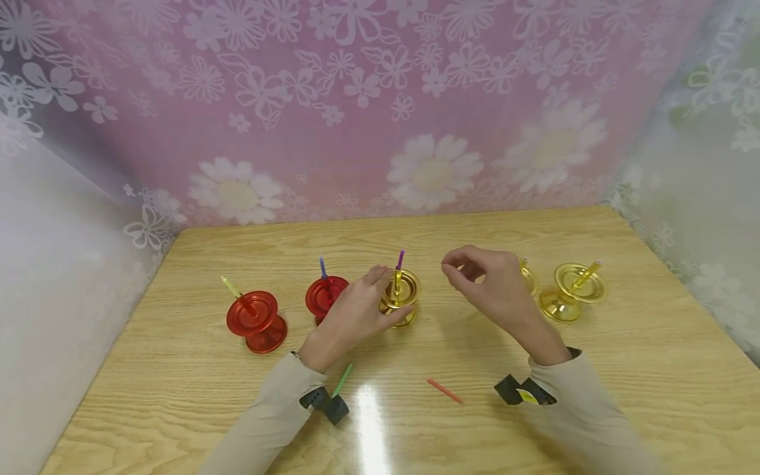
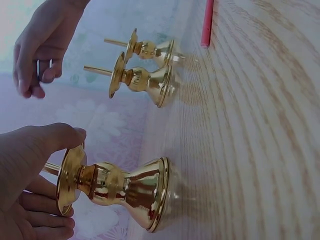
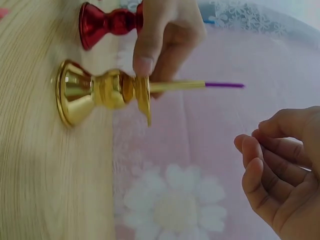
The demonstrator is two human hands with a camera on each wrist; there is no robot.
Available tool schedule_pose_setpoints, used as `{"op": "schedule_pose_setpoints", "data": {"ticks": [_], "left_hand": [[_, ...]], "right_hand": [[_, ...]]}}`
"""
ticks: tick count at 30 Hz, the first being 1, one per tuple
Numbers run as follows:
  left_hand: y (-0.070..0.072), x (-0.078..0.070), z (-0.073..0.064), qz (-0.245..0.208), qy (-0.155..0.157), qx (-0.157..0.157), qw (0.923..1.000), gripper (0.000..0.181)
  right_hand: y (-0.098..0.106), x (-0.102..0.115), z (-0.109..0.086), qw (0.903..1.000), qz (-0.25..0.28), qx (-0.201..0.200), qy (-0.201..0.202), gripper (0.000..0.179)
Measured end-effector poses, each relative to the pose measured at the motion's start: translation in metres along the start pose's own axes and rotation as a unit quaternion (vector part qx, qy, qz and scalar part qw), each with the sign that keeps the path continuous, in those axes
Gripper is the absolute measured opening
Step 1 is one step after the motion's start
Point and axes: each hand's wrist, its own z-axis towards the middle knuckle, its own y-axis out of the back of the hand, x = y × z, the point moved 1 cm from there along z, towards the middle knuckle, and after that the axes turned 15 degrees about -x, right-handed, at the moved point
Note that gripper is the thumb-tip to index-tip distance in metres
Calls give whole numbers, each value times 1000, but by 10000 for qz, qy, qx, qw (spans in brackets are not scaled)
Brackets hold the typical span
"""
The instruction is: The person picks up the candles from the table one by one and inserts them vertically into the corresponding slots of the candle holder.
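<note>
In the head view, a polished gold candle holder [image 1: 406, 291], with a round dish, slim upright tube and flared foot, stands on a wood-grained tabletop [image 1: 178, 396]. A thin purple candle [image 1: 401, 258] rises from its tube. The left hand [image 1: 361, 307] lies at the dish's left side; the right hand [image 1: 494, 287] is raised to the right, apart from the holder. Further left stand 2 glossy red holders [image 1: 252, 314], bearing a yellow candle [image 1: 231, 286] and a blue candle [image 1: 322, 266]. To the right are 2 more gold holders [image 1: 563, 306], 1 of them partly hidden by the right hand. A green candle [image 1: 343, 379] and an orange-red candle [image 1: 444, 391] lie nearer the person. Floral cloth [image 1: 332, 132] hangs behind.

In the left wrist view, the left hand grips the dish's rim, thumb on 1 side and fingers around the other. The waisted, mirror-bright stem widens to a ringed base on the table.

In the right wrist view, the right hand's fingers curl, tips gathered near the thumb, around nothing visible; the purple candle points out of the tube just beside it.
</note>
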Motion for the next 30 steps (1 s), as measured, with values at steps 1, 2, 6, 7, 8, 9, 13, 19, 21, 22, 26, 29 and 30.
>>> {"op": "schedule_pose_setpoints", "data": {"ticks": [1, 2, 6, 7, 8, 9, 13, 19, 21, 22, 26, 29, 30], "left_hand": [[0, 0, 0, -7, 7, 8, 10000, 69], [0, 0, 0, -3, 7, 6, 10000, 69], [1, -1, 1, 9, -43, -6, 10000, 69], [1, -1, 1, 19, -59, -10, 10000, 69], [1, -2, 1, 37, -69, -15, 10000, 69], [1, -2, 1, 39, -78, -24, 10000, 69], [1, -2, 1, -13, -23, -3, 10000, 67], [2, -2, 0, -51, 107, 78, 9999, 66], [2, -2, -1, -16, 101, 74, 9999, 66], [1, -3, -1, -12, 98, 68, 9999, 65], [0, -3, -2, 7, 89, 53, 9999, 67], [0, -3, -2, 13, 82, 46, 10000, 68], [-1, -3, -2, 21, 81, 43, 10000, 68]], "right_hand": [[6, -2, -1, 10000, -35, -87, -11, 8], [12, -4, -3, 9998, -72, -197, -13, 9], [39, -13, -6, 9976, -149, -667, -63, 12], [45, -17, -6, 9965, -206, -803, -67, 13], [51, -20, -6, 9953, -258, -928, -81, 13], [57, -25, -6, 9939, -285, -1056, -112, 14], [73, -44, -6, 9867, -554, -1484, -373, 13], [77, -70, -9, 9842, -1072, -1323, -494, 14], [74, -76, -12, 9850, -1350, -1011, -377, 16], [73, -79, -13, 9848, -1504, -820, -281, 17], [67, -86, -17, 9822, -1872, -10, -164, 22], [65, -90, -19, 9781, -2023, 443, -208, 25], [64, -92, -20, 9767, -2068, 559, -166, 27]]}}
